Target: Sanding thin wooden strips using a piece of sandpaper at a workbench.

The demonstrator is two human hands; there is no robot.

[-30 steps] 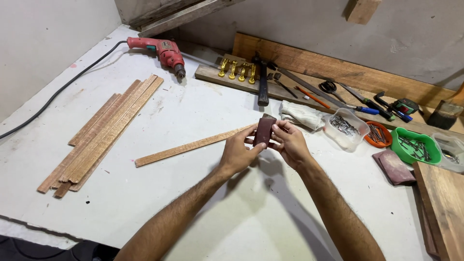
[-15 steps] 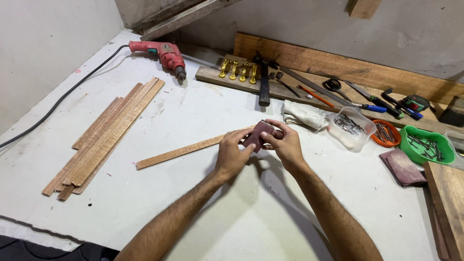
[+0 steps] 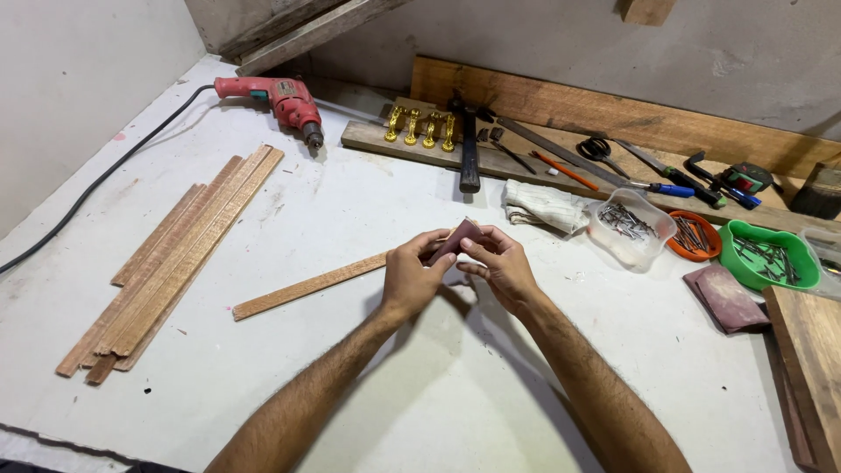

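Both my hands hold a small dark reddish-brown piece of sandpaper (image 3: 457,238) above the white table (image 3: 368,201). My left hand (image 3: 413,276) pinches its near left edge and my right hand (image 3: 498,265) pinches its right side, so the piece shows edge-on and tilted. Just beyond my left hand lies a single thin wooden strip (image 3: 308,285), slanting from lower left up toward my fingers, its far end hidden behind them.
A stack of wooden strips (image 3: 171,258) lies at left. A red drill (image 3: 272,96) with a black cord sits at the back. Along the far plank are gold fittings (image 3: 419,128), a hammer (image 3: 469,153), hand tools, a cloth (image 3: 545,206), tubs of nails (image 3: 626,228), a green bowl (image 3: 764,258) and another sandpaper piece (image 3: 720,298).
My hands have turned the sandpaper from flat-on to edge-on and lowered it slightly toward the table. The view has shifted a little.
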